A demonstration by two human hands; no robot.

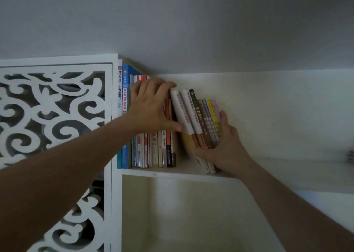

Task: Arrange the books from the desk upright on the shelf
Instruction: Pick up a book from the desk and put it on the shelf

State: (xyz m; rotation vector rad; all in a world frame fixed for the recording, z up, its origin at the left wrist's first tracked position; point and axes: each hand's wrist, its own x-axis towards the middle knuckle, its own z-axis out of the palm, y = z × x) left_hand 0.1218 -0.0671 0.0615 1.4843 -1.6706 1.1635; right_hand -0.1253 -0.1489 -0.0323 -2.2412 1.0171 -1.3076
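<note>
Left hand (151,106) spread flat vs upright row (153,150); right hand (224,144) cupping leaning batch (199,121). Could slide out at base if let go early, shelf (172,172) slick.

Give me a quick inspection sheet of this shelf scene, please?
Surface: white shelf, open cubby below.
Job's things: upright books at the left end; leaning books beside them, tilted left, not yet upright.
Clutter: blurred object at the right edge, cannot tell what.
Hands: left hand rests on the upright books; right hand holds the leaning books.
Cables: nothing seen.
Surroundings: carved white panel at left, grey wall above.
</note>
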